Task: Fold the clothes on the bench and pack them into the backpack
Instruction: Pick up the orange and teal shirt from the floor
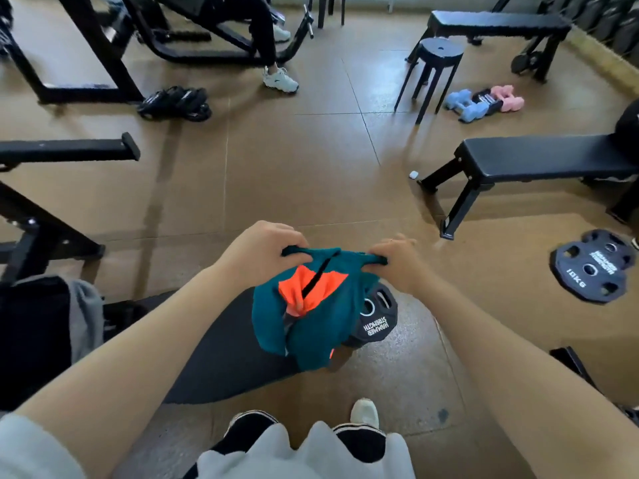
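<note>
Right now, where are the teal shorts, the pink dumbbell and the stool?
shorts (276, 316): head view, teal cloth left of the orange patch.
pink dumbbell (508, 98): head view, its middle.
stool (441, 51): head view, round seat.

We lose most of the black bench (221, 344) under our left forearm and the hanging teal garment (311, 316). That garment also covers part of a weight plate (377, 323), so only some of its lettering reads. Our right hand (397, 261) is blurred at the fingertips. At the left edge, a dark bundle with grey cloth (86, 312) is cut off. In the upper middle, a seated person (266, 36) shows only legs and shoes. A small white object (413, 174) is too tiny to identify.
</note>
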`<state>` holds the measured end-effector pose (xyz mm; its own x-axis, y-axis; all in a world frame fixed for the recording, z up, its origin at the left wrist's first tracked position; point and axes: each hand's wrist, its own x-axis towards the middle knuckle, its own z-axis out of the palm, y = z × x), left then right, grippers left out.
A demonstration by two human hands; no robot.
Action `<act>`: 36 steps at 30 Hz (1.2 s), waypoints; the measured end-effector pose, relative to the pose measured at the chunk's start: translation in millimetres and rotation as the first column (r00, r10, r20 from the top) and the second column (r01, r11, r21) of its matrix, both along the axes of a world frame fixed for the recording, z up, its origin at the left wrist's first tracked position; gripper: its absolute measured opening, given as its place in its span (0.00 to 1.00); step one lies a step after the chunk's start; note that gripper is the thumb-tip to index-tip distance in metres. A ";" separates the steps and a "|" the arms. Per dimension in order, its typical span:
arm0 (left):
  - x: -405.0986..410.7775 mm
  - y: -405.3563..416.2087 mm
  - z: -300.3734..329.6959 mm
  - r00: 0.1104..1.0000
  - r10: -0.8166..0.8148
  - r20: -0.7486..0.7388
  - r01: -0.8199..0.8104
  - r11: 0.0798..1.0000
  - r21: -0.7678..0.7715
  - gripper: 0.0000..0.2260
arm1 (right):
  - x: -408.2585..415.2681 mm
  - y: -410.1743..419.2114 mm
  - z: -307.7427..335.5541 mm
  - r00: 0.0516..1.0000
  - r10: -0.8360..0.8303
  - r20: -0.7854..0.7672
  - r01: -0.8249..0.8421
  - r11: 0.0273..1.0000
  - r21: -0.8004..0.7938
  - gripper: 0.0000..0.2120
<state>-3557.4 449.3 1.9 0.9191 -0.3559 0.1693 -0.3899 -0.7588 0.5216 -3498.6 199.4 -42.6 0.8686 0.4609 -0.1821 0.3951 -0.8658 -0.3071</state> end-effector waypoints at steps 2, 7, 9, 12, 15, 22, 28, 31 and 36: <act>-2.0 -11.9 -9.4 0.989 0.109 -0.100 -0.098 0.990 0.106 0.08 | 14.3 -12.2 -1.6 0.993 -0.089 0.080 0.079 0.989 0.126 0.06; -3.4 -42.9 -22.7 0.813 0.464 -0.352 -0.329 0.865 0.380 0.20 | 41.9 -16.9 -0.7 0.999 -0.024 -0.025 0.032 0.922 0.385 0.07; -3.9 -53.1 -23.9 0.753 0.529 -0.392 -0.364 0.831 0.421 0.17 | 47.9 -21.4 -1.8 0.990 0.056 -0.132 0.008 0.897 0.442 0.06; -6.6 -69.1 -22.5 0.720 0.599 -0.350 -0.436 0.783 0.444 0.11 | 55.1 -30.0 -7.0 0.965 0.081 -0.250 0.073 0.830 0.553 0.10; -10.0 -80.2 -21.9 0.726 0.652 -0.219 -0.467 0.701 0.540 0.09 | 61.2 -38.7 -7.9 0.858 0.112 -0.502 0.324 0.641 0.696 0.15; -11.4 -131.2 -24.0 0.651 0.208 -0.730 -0.511 0.831 -0.219 0.01 | 77.1 -75.0 -28.5 0.801 -0.112 -0.588 0.484 0.699 0.526 0.10; 3.4 -145.8 -34.6 0.623 0.046 -0.781 -0.531 0.758 -0.378 0.02 | 94.5 -65.8 -30.0 0.805 -0.165 -0.570 0.531 0.630 0.567 0.09; -9.3 -116.1 -36.7 0.654 0.232 -0.720 -0.652 0.656 -0.381 0.03 | 107.9 -25.0 -27.5 0.872 -0.121 -0.475 0.410 0.711 0.572 0.12; -61.2 -36.7 -53.5 0.538 0.520 -0.664 -0.832 0.453 -0.319 0.01 | 96.3 79.6 -25.8 0.931 0.020 -0.364 0.188 0.830 0.525 0.10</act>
